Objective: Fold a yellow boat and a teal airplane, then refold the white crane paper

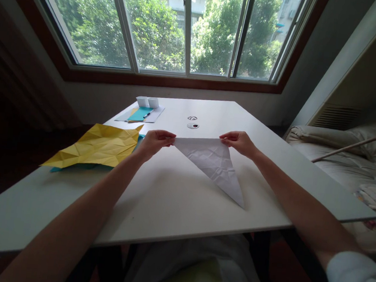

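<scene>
The left hand (154, 141) is closed in a pinch on the left corner of a white paper triangle (213, 163), with the fingertips pressed together on the edge. The right hand (239, 142) pinches the right corner of the same paper in the same way. Between the two hands the top edge of the paper runs straight. From this edge the paper goes down to a sharp point that lies toward the person, a little to the right. The paper shows many creases and it lies on the white table (169, 201), near the middle.

Just beside the left hand, on its outer side, there is a yellow creased paper sheet (99, 146). It lies on top of a teal sheet (72, 167), and only thin edges of the teal one are visible. Farther away, near the far edge of the table, a small teal paper (139, 113) rests on a white sheet, and two small white boxes (147, 101) stand behind it. Two small round things (193, 122) sit on the table beyond the triangle; what they are I cannot tell. Behind the table there is a large window (186, 25) with green trees outside.
</scene>
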A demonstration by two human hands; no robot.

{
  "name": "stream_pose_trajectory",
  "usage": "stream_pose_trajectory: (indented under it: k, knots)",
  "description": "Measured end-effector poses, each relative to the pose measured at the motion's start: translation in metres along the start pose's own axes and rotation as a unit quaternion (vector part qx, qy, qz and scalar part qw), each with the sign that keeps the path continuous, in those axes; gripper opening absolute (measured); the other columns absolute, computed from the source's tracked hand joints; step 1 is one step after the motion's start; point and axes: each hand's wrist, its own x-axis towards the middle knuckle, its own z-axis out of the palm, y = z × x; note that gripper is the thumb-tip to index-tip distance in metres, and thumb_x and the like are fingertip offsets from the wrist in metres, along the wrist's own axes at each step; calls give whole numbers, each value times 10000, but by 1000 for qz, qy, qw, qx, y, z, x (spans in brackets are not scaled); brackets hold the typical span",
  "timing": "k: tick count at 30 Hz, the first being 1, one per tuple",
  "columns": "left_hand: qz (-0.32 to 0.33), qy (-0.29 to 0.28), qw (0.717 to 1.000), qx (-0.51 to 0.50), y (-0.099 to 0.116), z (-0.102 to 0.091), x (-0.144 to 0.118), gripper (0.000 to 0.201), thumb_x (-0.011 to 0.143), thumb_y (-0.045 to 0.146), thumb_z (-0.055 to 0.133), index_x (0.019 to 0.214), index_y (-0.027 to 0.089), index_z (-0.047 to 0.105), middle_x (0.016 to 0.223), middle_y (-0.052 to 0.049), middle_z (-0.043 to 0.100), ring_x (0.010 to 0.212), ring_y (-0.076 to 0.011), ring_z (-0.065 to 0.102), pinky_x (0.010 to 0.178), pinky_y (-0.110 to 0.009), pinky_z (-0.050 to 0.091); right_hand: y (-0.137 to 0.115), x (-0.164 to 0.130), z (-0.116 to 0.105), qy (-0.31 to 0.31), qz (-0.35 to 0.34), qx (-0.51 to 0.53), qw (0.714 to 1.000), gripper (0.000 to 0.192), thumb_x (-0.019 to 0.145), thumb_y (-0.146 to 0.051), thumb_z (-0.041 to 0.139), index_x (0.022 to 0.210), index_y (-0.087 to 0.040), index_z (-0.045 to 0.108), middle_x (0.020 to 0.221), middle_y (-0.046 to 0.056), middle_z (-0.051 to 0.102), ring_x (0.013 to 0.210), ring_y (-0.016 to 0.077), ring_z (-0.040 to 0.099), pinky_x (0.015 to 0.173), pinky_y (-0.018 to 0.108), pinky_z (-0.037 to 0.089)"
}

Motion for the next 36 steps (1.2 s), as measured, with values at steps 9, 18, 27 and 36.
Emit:
stream_pose_trajectory:
  k: [9,18,27,36]
  knots:
    - [-49,2,998,-25,-4,-5,3,432,481,392,821,819,144,719,847,-70,705,677,-155,641,741,-351,556,5,2,1,6,-4,22,1000,334,615,-371,732,875,-161,715,881,69,715,814,201,656,768,339,532]
    - [-51,-8,999,13,-5,-9,5,394,538,415,783,815,147,704,857,-78,700,691,-171,649,707,-334,540,8,3,3,-5,2,18,1000,303,649,-341,705,901,-174,713,883,58,716,795,188,655,751,331,532]
    - [177,-73,843,502,8,31,-23,258,831,279,458,949,203,674,1007,-76,666,1007,-264,552,905,-410,400,6,-6,27,9,52,-127,991,234,727,-278,629,912,-159,710,790,52,717,652,151,635,670,280,506]
    - [72,-200,781,587,1,71,-50,503,900,452,279,1335,222,382,1414,-122,358,1279,-327,327,971,-494,320,5,-10,34,-15,-4,-255,967,186,760,-237,588,897,-197,707,854,39,714,764,171,645,744,284,484]
